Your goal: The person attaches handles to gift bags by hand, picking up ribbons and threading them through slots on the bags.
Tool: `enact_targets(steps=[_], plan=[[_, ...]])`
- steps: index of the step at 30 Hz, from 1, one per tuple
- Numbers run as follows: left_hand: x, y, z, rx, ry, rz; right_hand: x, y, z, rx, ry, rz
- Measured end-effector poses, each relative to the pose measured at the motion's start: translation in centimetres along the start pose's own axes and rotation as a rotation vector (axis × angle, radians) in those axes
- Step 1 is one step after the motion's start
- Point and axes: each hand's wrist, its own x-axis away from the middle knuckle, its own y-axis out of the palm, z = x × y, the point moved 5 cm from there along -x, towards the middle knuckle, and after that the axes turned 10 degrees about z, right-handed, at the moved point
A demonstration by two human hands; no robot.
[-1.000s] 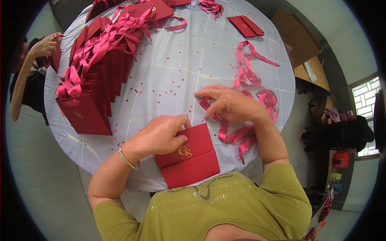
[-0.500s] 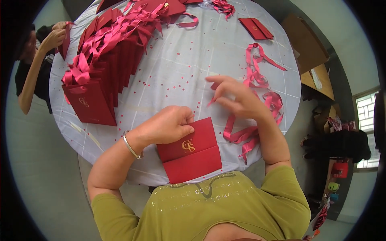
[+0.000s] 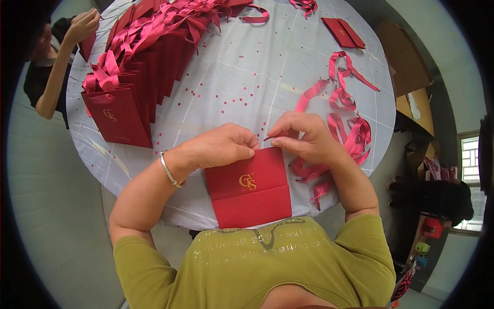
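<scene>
A folded red paper gift bag (image 3: 252, 206) with a gold emblem lies at the table's near edge, in front of my body. My left hand (image 3: 229, 147) is closed on its top edge, thumb on the front. Just above the bag's upper right corner, my right hand (image 3: 303, 136) pinches the tip of a pink ribbon between thumb and forefinger. That ribbon (image 3: 311, 95) trails up and right behind the hand. More loose pink ribbon (image 3: 355, 141) lies in loops to the right of my right hand.
A long row of standing red gift bags (image 3: 118, 121) with pink ribbon handles fills the left side. Another folded bag (image 3: 343, 33) lies far right. Small red paper dots (image 3: 231, 100) dot the white tablecloth (image 3: 288, 67). Across the left edge, another person's hand (image 3: 85, 24) holds a red bag.
My right hand has come down and left to the bag's top edge, drawing ribbon with it. The left hand still grips the bag. The view has shifted slightly.
</scene>
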Motion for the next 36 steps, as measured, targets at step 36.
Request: enact_targets(steps=[36], plan=[[-0.3, 0.6, -0.7, 0.217, 0.009, 0.113, 1.1, 0.7, -2.0, 0.154, -0.167, -0.013]])
